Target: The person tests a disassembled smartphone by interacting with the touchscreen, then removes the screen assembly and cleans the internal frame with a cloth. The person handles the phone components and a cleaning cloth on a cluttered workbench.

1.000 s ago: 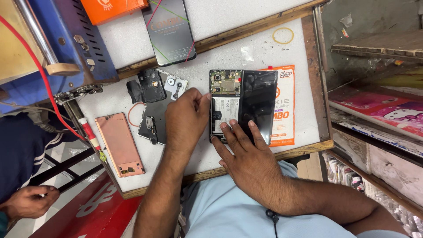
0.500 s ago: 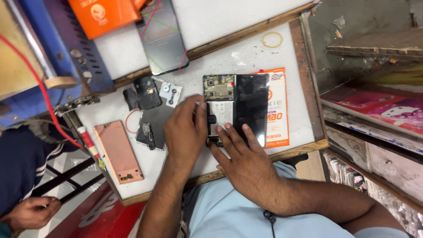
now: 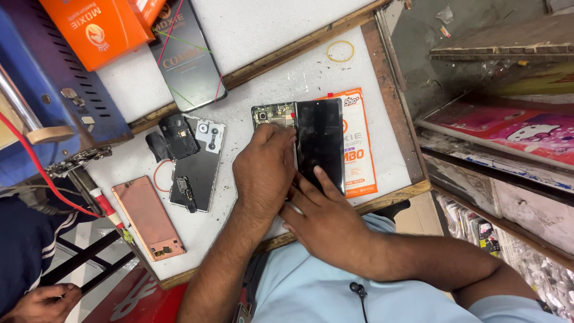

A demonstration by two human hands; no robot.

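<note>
On the gritty white tabletop (image 3: 287,84), a glossy black rectangular screen (image 3: 320,140) is pinned by spread right-hand fingers (image 3: 323,182); the left hand (image 3: 263,170), fingers curled together, covers the opened phone body (image 3: 274,115).

An orange box (image 3: 98,27), rubber band (image 3: 340,51), pink back cover (image 3: 149,217), and perhaps dismantled phone parts (image 3: 192,161).

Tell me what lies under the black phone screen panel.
Under the black screen panel lies an orange and white packet, showing along its right side. The right hand presses the panel's lower end; whatever lies beneath there is covered.

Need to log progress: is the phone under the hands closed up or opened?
Opened: the black screen panel lies beside the phone body, whose circuit board shows.
</note>
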